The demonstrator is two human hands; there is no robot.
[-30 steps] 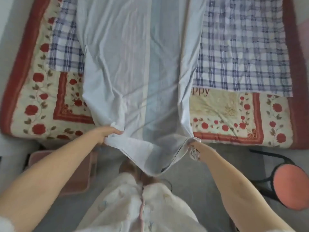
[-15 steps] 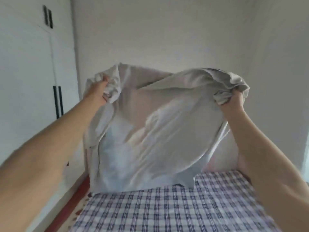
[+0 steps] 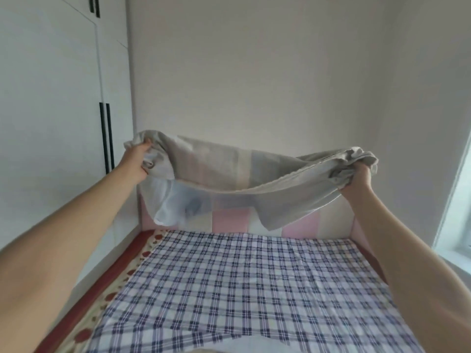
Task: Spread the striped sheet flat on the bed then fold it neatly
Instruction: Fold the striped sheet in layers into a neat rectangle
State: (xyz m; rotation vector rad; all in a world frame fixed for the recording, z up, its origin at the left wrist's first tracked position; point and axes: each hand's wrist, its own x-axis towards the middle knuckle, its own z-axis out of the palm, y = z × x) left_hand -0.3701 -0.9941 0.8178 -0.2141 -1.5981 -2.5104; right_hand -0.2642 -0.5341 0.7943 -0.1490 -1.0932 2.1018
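Observation:
The striped sheet (image 3: 229, 171), pale with faint pink, cream and blue bands, billows in the air above the far half of the bed (image 3: 249, 281). My left hand (image 3: 136, 163) grips a bunched corner at the left, arm stretched forward. My right hand (image 3: 356, 180) grips the other bunched corner at the right. The sheet's middle sags between them, and its far edge hangs down in front of the headboard, above the mattress. A blue-and-white plaid cloth covers the bed top.
A pink and cream padded headboard (image 3: 229, 221) stands at the far end against the white wall. White wardrobe doors (image 3: 63, 123) with black handles line the left side. A window (image 3: 456, 220) is at the right. A red floral quilt border (image 3: 112, 284) runs along the bed's left edge.
One second ago the sheet lay along the bed with my hands at its near end. I flung it up; since half a second ago it has dropped lower and stretched wider between my hands.

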